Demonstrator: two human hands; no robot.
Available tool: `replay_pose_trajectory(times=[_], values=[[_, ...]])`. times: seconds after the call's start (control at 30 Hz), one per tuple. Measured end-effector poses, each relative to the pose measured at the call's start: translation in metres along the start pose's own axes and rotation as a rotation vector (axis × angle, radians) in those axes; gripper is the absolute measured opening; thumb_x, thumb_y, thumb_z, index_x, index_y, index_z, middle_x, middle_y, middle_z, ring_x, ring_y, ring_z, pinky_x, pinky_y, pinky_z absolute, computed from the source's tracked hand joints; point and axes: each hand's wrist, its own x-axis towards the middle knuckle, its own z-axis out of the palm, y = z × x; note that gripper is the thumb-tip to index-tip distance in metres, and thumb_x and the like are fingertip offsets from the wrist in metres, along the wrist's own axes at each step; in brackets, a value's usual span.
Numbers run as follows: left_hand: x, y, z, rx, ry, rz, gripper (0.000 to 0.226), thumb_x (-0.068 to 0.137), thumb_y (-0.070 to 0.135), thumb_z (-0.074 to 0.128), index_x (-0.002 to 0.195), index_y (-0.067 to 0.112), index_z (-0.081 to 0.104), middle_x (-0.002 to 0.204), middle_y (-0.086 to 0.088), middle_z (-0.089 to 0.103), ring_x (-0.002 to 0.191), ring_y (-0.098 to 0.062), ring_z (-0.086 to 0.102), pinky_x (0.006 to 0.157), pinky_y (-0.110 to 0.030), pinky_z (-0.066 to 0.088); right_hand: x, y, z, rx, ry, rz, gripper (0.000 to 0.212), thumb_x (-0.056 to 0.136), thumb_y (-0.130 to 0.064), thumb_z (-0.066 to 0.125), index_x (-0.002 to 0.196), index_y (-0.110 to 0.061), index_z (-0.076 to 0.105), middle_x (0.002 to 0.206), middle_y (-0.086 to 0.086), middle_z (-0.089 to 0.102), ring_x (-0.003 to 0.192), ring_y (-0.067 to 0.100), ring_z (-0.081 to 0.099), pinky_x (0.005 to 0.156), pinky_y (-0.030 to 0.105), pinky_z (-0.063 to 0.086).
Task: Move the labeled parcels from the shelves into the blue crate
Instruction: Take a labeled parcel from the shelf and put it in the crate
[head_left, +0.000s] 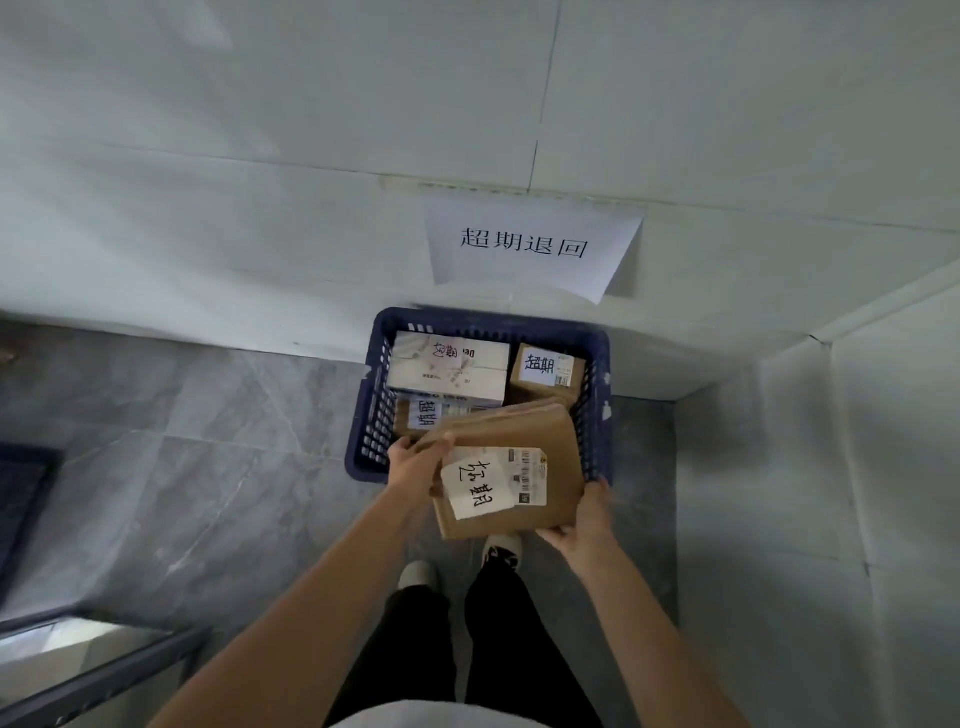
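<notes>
Here, both hands' grip around parcel (511, 467).

The held brown parcel (524, 462) covers the blue crate (602, 374) near rim and part of one labelled box (423, 415); the right hand (584, 522) fingers lie hidden beneath it; barcode label (530, 475) print is illegible; shelf frame (104, 670) is cropped lower left

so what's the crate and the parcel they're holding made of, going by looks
Blue crate: looks like moulded plastic with a matte finish, going by its lattice of slots in the walls. Held parcel: plain brown corrugated cardboard by its look, dull and unprinted, with white paper labels stuck on top. Both hands, left hand and right hand, grip it.
</notes>
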Motion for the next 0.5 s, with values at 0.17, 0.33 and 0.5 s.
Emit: replay_pose_trajectory(times=[0.17, 0.33, 0.5], values=[[0.052, 0.007, 0.043, 0.065, 0.004, 0.027, 0.035, 0.089, 0.016, 0.066, 0.121, 0.013, 0.051, 0.121, -0.012, 0.063, 0.103, -0.03, 0.065, 0.087, -0.046, 0.055, 0.059, -0.019, -0.004, -0.539, 0.255, -0.306, 0.043, 0.106, -0.028, 0.027, 0.119, -0.006, 0.061, 0.124, 0.017, 0.06, 0.111, 0.031, 0.056, 0.099, 0.04, 0.043], [0.118, -0.01, 0.078, 0.218, -0.023, 0.062, 0.031, 0.095, 0.015, 0.056, 0.125, 0.009, 0.058, 0.122, -0.007, 0.065, 0.111, -0.026, 0.061, 0.098, -0.045, 0.049, 0.122, -0.03, -0.014, -0.745, 0.231, -0.316, 0.05, 0.107, -0.031, 0.023, 0.125, 0.0, 0.057, 0.124, 0.016, 0.059, 0.114, 0.032, 0.055, 0.092, 0.037, 0.043], [0.161, -0.034, 0.102, 0.343, -0.103, 0.046, 0.031, 0.094, 0.006, 0.052, 0.124, 0.008, 0.059, 0.116, -0.007, 0.067, 0.102, -0.025, 0.065, 0.084, -0.04, 0.056, 0.181, -0.029, -0.021, -0.877, 0.214, -0.293, 0.033, 0.103, -0.014, 0.03, 0.126, -0.005, 0.052, 0.124, 0.015, 0.058, 0.112, 0.032, 0.055, 0.091, 0.039, 0.045]])
